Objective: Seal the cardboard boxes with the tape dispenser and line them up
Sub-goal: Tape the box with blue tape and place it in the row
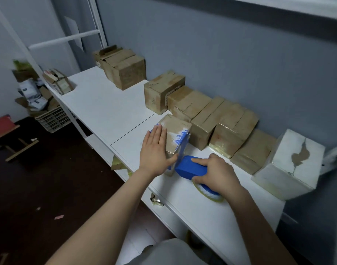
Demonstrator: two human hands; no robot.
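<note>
While left grip (154, 152) presses box (176, 129) flat-fingered, right grip (215, 173) grasps dispenser (188, 168), aimed at box

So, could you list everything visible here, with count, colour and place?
brown cardboard box with blue-white label: one, brown, table centre
blue plastic tape dispenser: one, blue, beside that box
row of taped cardboard boxes: about five, brown, along wall
white-covered cube box: one, white, row's right end
far cardboard boxes: several, brown, by wall
small open cardboard box: one, brown, table's left edge
white table: one, white, under the boxes
left hand: flat on labelled box
right hand: gripping the dispenser
</note>
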